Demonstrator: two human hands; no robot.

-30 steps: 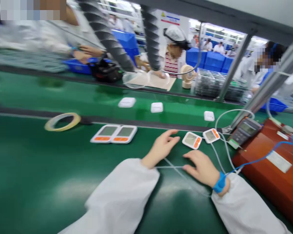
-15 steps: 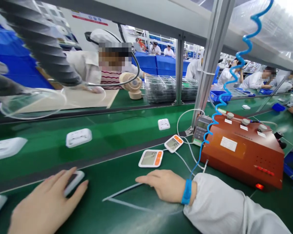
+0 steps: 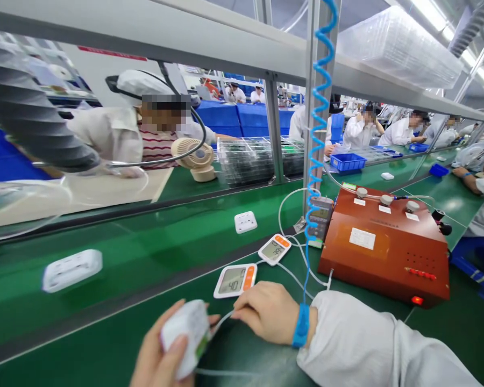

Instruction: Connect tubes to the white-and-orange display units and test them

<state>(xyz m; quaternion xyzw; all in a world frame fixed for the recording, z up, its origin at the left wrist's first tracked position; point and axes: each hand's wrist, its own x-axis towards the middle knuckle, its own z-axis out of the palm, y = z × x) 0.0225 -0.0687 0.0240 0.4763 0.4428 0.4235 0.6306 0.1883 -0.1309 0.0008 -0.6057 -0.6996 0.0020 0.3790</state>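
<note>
My left hand [image 3: 155, 357] is wrapped round a white blood pressure monitor [image 3: 184, 336], lifted and tilted above the green bench, its face hidden from me. Between the thumb and fingers of my right hand [image 3: 268, 312], which wears a blue wrist strap [image 3: 301, 325], is a thin pale air tube [image 3: 225, 321]. The tube's tip reaches the edge of the monitor; whether it is plugged in I cannot tell. Just beyond my right hand lie two white monitors with orange buttons and lit digits, a nearer one [image 3: 234, 281] and a farther one [image 3: 274, 250].
A brown-red box [image 3: 383, 252] with knobs stands at right beside a handheld meter [image 3: 320, 217]. A blue coiled cord [image 3: 320, 107] hangs by the post. White housings [image 3: 72, 270] lie on the green conveyor [image 3: 165, 220]. Across it sits a co-worker [image 3: 116, 123] near a small fan [image 3: 193, 156].
My left hand has picked a monitor up off the bench and brought it right, to the tube in my right hand. The nearer display reads differently. The view has shifted right.
</note>
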